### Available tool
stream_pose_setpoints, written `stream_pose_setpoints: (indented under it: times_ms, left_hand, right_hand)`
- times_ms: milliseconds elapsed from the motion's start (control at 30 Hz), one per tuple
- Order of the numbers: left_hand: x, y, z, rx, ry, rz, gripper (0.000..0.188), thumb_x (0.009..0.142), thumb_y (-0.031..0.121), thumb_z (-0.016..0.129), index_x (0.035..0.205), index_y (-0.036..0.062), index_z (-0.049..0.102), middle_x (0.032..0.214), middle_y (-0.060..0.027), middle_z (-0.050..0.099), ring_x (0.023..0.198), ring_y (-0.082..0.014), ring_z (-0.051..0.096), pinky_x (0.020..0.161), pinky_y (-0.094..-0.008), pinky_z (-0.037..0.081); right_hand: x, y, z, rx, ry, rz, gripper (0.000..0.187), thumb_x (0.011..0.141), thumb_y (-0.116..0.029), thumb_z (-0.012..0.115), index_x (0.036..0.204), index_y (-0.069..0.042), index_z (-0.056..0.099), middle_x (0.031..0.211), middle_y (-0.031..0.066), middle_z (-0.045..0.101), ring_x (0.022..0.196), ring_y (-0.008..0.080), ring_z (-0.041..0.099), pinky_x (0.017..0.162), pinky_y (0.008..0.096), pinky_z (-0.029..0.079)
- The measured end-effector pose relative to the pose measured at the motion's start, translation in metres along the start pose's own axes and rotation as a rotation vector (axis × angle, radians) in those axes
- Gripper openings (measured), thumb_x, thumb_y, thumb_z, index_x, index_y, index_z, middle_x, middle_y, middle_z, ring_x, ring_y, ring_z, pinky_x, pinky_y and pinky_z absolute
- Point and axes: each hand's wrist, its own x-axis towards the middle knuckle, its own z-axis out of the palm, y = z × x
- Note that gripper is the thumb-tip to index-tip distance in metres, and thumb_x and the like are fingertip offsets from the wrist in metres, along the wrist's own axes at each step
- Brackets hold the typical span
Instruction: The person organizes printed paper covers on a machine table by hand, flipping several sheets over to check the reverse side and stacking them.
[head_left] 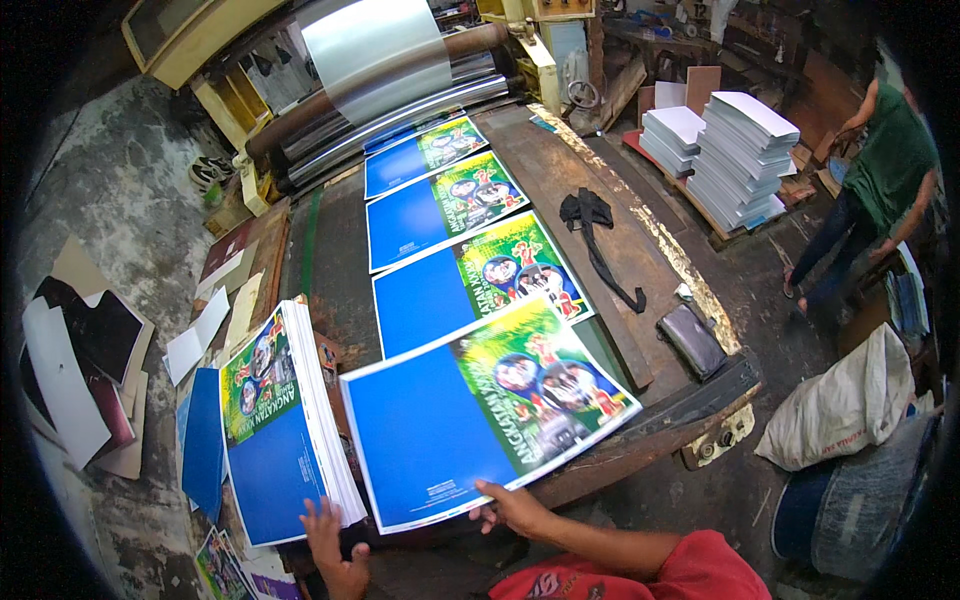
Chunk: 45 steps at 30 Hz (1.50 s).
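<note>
At worn table (655,260) before rollers (480,92), hands: left (336,550) wide, right (522,513) with 1 printed sheet (480,412)

There are one left hand (338,552) and one right hand (515,510), two together. I count four printed sheets (415,300) in one row from near to far; a fifth may be at the far end, but the view there is too poor to be sure. At left is one thick pile (275,490) of such sheets. At right are two white paper stacks (745,150), one other person (885,160) and one pale sack (840,405). One dark pouch (692,338) lies on one table (605,325).
</note>
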Motion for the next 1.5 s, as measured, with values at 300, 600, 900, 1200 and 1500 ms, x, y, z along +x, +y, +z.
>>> stream_pose_setpoints:
  times_ms: [300, 600, 900, 1200, 1500]
  left_hand:
    - [-0.024, -0.075, 0.026, 0.215, 0.121, -0.026, 0.044, 0.095, 0.031, 0.054, 0.126, -0.0003, 0.057, 0.131, -0.0202, 0.056, 0.129, -0.0378, 0.045, 0.107, -0.0475, 0.031]
    - [-0.032, -0.064, 0.013, -0.157, 0.179, -0.189, 0.042, 0.097, 0.037, 0.051, 0.112, 0.0009, 0.067, 0.12, -0.0154, 0.064, 0.12, -0.0347, 0.054, 0.103, -0.0441, 0.036]
    - [-0.038, -0.074, 0.012, -0.685, 0.612, -0.546, 0.048, 0.1, 0.038, 0.048, 0.109, -0.008, 0.06, 0.11, -0.0166, 0.063, 0.1, -0.0255, 0.059, 0.097, -0.0357, 0.04]
    - [-0.047, -0.004, 0.014, -0.263, -0.087, 0.15, 0.045, 0.094, 0.047, 0.051, 0.095, 0.008, 0.074, 0.106, -0.0096, 0.07, 0.121, -0.033, 0.053, 0.113, -0.0543, 0.017]
    - [-0.038, -0.034, 0.022, 0.153, 0.205, -0.005, 0.048, 0.088, 0.029, 0.065, 0.126, 0.0008, 0.057, 0.134, -0.0188, 0.054, 0.135, -0.0388, 0.038, 0.111, -0.0497, 0.026]
  right_hand:
    - [-0.016, 0.043, -0.022, -0.008, 0.094, 0.03, 0.047, 0.1, -0.041, 0.045, 0.122, 0.001, 0.044, 0.1, 0.026, 0.065, 0.066, 0.0149, 0.06, 0.061, 0.0339, 0.059]
    - [0.013, 0.015, -0.019, 0.068, 0.089, -0.13, 0.047, 0.103, -0.04, 0.036, 0.115, 0.003, 0.049, 0.099, 0.0201, 0.065, 0.067, 0.0155, 0.058, 0.068, 0.038, 0.058]
    - [0.018, 0.012, -0.01, 0.066, 0.276, -0.287, 0.054, 0.101, -0.033, 0.042, 0.147, -0.015, 0.019, 0.123, 0.014, 0.054, 0.078, 0.0179, 0.058, 0.068, 0.0415, 0.058]
    - [-0.018, 0.005, -0.027, -0.162, -0.21, -0.088, 0.045, 0.095, -0.037, 0.057, 0.122, -0.003, 0.051, 0.098, 0.0098, 0.062, 0.073, 0.014, 0.057, 0.062, 0.0326, 0.057]
    - [-0.055, 0.061, -0.036, -0.143, 0.15, -0.007, 0.036, 0.097, -0.035, 0.053, 0.109, -0.001, 0.052, 0.082, 0.011, 0.063, 0.061, 0.014, 0.056, 0.055, 0.0331, 0.056]
